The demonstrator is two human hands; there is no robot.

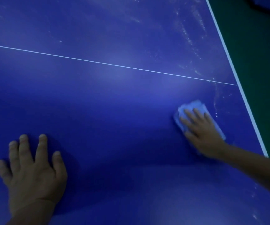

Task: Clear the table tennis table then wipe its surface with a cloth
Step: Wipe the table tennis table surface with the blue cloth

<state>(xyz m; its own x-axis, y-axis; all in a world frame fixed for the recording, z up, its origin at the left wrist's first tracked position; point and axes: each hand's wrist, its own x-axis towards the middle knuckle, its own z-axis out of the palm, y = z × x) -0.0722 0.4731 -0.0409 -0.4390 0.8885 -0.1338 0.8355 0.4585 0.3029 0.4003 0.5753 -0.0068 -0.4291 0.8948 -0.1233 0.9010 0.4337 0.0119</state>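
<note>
Down on the blue table (114, 111) we have both hands flat. Our right hand (202, 132) lies on top of the pale cloth (194, 106), near the table's right edge. The fingers are straight and slightly spread, pressing the cloth against the surface rather than curling round it; the palm covers most of the cloth, so only its far end and a strip along each side show. The cloth looks folded into a pad, though the blur around it makes that hard to be sure of.

Our left hand (32, 172) rests well apart from the right, toward the near left of the table. Its fingers are spread and extended, tips touching the blue surface, and it holds nothing.

A thin white line (108, 63) crosses the table from left to right beyond both hands, meeting the white edge stripe (225, 51) that runs along the right side. Beyond that stripe we see dark green floor (257, 62).

The surface on the far side of the line, toward the right, carries whitish streaks and specks (188, 34), densest near the edge stripe. A few more pale marks (216, 101) sit just beyond the cloth, between it and the edge, and some faint ones lie along the near right edge past our forearm (253, 169). The stretch of table between our hands looks even in colour, with a soft glare patch in the middle.
</note>
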